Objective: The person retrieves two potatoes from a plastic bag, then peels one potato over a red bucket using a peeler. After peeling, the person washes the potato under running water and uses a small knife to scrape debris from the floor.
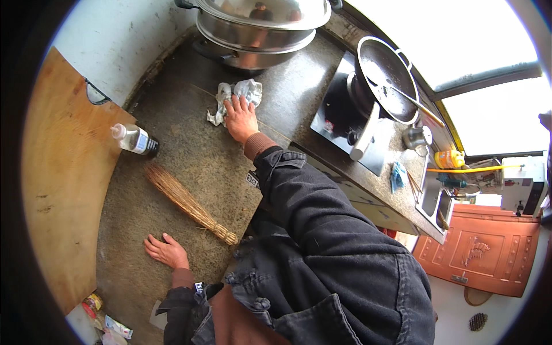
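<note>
My right hand (pixel 241 118) lies palm down on a crumpled whitish cloth (pixel 249 91) on the dark stone countertop (pixel 185 125), below the steamer pot; its fingers are spread over the cloth's near part. My left hand (pixel 167 251) rests on the same countertop at lower left, fingers a little apart, with nothing in it. Between the hands lies a straw whisk broom (pixel 192 205), its bristles towards the upper left and its bound end near the counter's edge. A clear bottle with a label (pixel 134 139) stands to the left, beyond the bristles.
A steel steamer pot (pixel 258 39) stands at the back. To the right are a cooktop (pixel 340 116), a wok (pixel 386 82) with a utensil in it, a metal pot (pixel 417 138), a blue cloth (pixel 399 177) and a sink (pixel 431 196). A wooden board (pixel 69 181) borders the left; packets (pixel 118 326) lie at lower left.
</note>
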A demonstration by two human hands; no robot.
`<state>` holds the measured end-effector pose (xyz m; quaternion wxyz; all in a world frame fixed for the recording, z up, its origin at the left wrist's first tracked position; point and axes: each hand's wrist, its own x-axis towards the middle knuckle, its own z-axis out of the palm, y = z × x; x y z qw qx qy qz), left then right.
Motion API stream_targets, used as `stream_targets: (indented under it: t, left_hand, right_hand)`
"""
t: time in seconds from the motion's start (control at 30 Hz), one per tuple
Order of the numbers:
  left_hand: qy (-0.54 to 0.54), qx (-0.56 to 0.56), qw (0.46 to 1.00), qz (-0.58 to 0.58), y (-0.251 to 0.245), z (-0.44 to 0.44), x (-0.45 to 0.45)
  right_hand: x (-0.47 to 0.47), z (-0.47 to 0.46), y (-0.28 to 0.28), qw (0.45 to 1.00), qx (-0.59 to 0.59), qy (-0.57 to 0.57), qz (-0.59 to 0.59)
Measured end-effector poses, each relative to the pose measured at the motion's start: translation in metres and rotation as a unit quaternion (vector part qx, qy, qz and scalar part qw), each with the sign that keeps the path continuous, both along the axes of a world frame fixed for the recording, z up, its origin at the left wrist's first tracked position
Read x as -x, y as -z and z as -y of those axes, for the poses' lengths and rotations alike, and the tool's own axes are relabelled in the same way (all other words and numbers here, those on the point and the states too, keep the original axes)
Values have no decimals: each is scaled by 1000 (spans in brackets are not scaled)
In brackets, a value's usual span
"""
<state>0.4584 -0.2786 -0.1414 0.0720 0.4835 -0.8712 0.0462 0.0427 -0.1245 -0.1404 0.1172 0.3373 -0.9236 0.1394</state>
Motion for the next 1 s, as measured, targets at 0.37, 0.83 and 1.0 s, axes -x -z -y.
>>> stream_targets:
  t: [0.37, 0.83, 1.0]
  left_hand:
    - [-4, 14, 1000, -18, 0, 0, 0]
    - [-9, 29, 1000, -3, 12, 4, -1]
    - [-5, 39, 999, 1, 14, 8, -4]
  right_hand:
    - [-60, -170, -86, 992, 124, 38, 5]
    - [-55, -160, -71, 997, 67, -13, -47]
    - [-39, -171, -19, 983, -72, 162, 47]
